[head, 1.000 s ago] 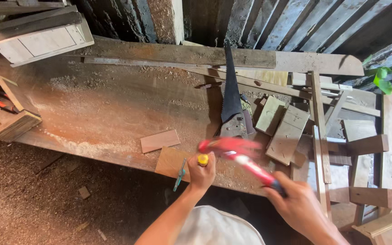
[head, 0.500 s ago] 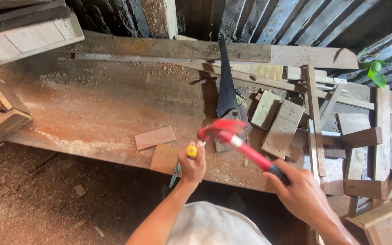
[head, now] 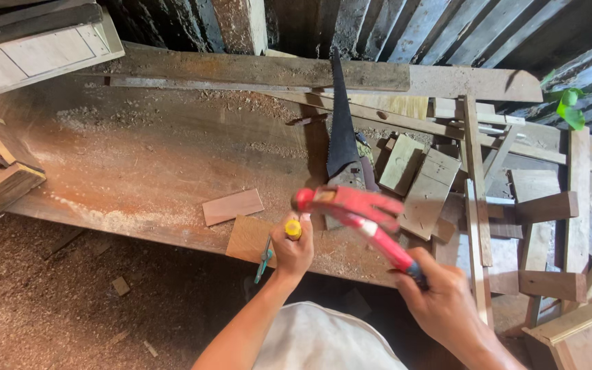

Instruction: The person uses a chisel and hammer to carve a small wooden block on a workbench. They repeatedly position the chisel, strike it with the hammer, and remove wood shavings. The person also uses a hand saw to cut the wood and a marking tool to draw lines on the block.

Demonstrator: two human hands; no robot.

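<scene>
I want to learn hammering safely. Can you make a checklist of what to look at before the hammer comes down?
1. Right hand holds the red hammer by its handle: ok.
2. Left hand has a grip on the yellow-capped tool, upright: ok.
3. Hammer head is lined up over the yellow cap: cannot tell, it is blurred.
4. Tool tip sits on the small wood piece: cannot tell, hidden by the hand.
5. Small wood piece fully on the bench: not ok, it overhangs the edge.
6. Handsaw lies away from both hands: ok.
</scene>
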